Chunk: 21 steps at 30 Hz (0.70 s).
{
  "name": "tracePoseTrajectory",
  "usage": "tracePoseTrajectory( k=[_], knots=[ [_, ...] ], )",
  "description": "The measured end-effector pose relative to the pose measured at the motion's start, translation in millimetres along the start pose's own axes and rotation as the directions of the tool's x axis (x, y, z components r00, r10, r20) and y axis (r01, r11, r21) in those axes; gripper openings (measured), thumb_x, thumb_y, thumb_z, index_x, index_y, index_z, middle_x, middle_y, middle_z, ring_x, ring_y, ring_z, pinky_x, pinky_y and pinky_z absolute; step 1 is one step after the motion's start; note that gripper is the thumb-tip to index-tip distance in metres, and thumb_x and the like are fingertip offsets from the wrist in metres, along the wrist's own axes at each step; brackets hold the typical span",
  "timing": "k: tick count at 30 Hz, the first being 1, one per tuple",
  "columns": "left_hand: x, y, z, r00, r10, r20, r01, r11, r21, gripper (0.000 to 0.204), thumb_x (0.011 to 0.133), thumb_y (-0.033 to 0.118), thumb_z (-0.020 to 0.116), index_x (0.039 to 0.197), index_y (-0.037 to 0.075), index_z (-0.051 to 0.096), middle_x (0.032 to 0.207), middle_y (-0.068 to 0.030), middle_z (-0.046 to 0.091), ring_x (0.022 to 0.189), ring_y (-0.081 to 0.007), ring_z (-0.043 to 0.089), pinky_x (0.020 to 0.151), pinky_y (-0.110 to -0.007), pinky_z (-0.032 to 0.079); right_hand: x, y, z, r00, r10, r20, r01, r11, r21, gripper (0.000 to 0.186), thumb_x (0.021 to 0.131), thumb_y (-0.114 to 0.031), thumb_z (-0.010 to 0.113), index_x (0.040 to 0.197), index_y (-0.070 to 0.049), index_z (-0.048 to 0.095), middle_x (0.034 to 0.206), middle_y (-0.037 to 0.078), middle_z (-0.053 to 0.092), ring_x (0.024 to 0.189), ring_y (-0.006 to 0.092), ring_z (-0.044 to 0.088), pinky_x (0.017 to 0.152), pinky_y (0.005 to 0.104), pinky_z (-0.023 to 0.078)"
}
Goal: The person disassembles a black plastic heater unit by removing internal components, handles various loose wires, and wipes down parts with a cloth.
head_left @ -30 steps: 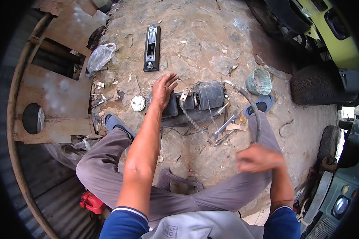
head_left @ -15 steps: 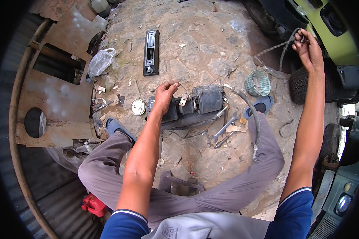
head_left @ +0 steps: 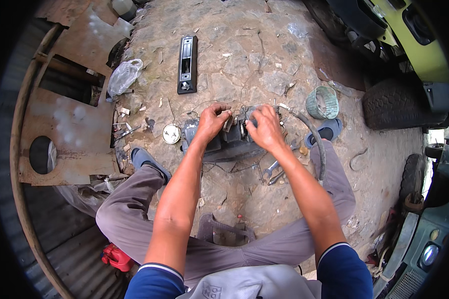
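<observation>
A dark motor-like unit (head_left: 239, 149) with two rounded housings lies on the stone ground between my feet. My left hand (head_left: 210, 123) is over its left half, thumb and fingers pinched together beside a small metal bracket (head_left: 228, 123). Whatever is in that pinch is too small to name. Over the right housing, my right hand (head_left: 266, 128) has its fingers bent and drawn in close to the unit; what they grip is hidden. A thin dark cord-like strand (head_left: 260, 47) lies on the ground beyond the hands.
Left of the unit sits a round white-faced can (head_left: 171, 133). Wrenches (head_left: 271, 170) and a hose (head_left: 314, 132) lie to the right, near a green basket (head_left: 322, 102). Farther off is a long black panel (head_left: 187, 65). A tyre (head_left: 396, 102) stands at right, a rusty sheet (head_left: 70, 134) at left.
My right hand, raised far right with a braided cord in its fingers, has come down and inward to the unit. My left hand has stayed nearly in place.
</observation>
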<state>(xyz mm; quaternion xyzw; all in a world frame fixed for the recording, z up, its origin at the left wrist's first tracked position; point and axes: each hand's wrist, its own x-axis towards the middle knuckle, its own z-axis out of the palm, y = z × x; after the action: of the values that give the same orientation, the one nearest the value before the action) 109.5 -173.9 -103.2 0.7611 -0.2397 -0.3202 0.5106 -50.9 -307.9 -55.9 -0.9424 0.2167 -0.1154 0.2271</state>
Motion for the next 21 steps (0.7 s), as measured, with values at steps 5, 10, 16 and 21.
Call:
tracePoseTrajectory(
  k=[5, 10, 16, 21],
  knots=[
    [1, -2, 4, 0.976, 0.218, 0.003, -0.21, 0.939, 0.272, 0.035, 0.085, 0.022, 0.076, 0.112, 0.0, 0.071, 0.11, -0.0121, 0.072, 0.097, -0.0216, 0.069, 0.085, -0.032, 0.053, -5, -7, 40, 0.975, -0.043, -0.216, 0.014, 0.991, -0.133, 0.027, 0.081, -0.023, 0.072, 0.096, -0.002, 0.067, 0.115, 0.018, 0.059, 0.12, 0.0369, 0.049, 0.095, 0.0495, 0.039],
    [-3, -1, 9, 0.969, 0.248, 0.016, -0.235, 0.892, 0.387, 0.036, 0.082, 0.025, 0.077, 0.108, 0.001, 0.072, 0.114, -0.0149, 0.07, 0.102, -0.0308, 0.068, 0.087, -0.038, 0.053, 0, -4, 49, 0.989, -0.021, -0.148, -0.007, 0.983, -0.186, 0.023, 0.08, -0.021, 0.071, 0.095, -0.005, 0.067, 0.116, 0.016, 0.06, 0.116, 0.0344, 0.051, 0.09, 0.048, 0.039],
    [-6, 16, 13, 0.988, 0.147, 0.048, -0.154, 0.91, 0.385, 0.037, 0.08, 0.025, 0.078, 0.107, 0.001, 0.071, 0.105, -0.0176, 0.07, 0.098, -0.032, 0.068, 0.085, -0.039, 0.053, -7, 3, 51, 0.961, -0.153, -0.231, 0.121, 0.982, -0.148, 0.017, 0.079, -0.014, 0.07, 0.093, -0.005, 0.066, 0.117, 0.015, 0.061, 0.121, 0.0341, 0.049, 0.095, 0.0495, 0.038],
    [-11, 11, 13, 0.981, 0.189, 0.051, -0.194, 0.904, 0.382, 0.033, 0.079, 0.019, 0.078, 0.105, 0.001, 0.068, 0.102, -0.0178, 0.069, 0.097, -0.0341, 0.067, 0.085, -0.04, 0.053, -12, -12, 37, 0.973, 0.129, -0.19, -0.035, 0.902, 0.43, 0.01, 0.089, -0.01, 0.064, 0.097, -0.003, 0.062, 0.096, 0.012, 0.066, 0.099, 0.0267, 0.063, 0.084, 0.0395, 0.047]
  ],
)
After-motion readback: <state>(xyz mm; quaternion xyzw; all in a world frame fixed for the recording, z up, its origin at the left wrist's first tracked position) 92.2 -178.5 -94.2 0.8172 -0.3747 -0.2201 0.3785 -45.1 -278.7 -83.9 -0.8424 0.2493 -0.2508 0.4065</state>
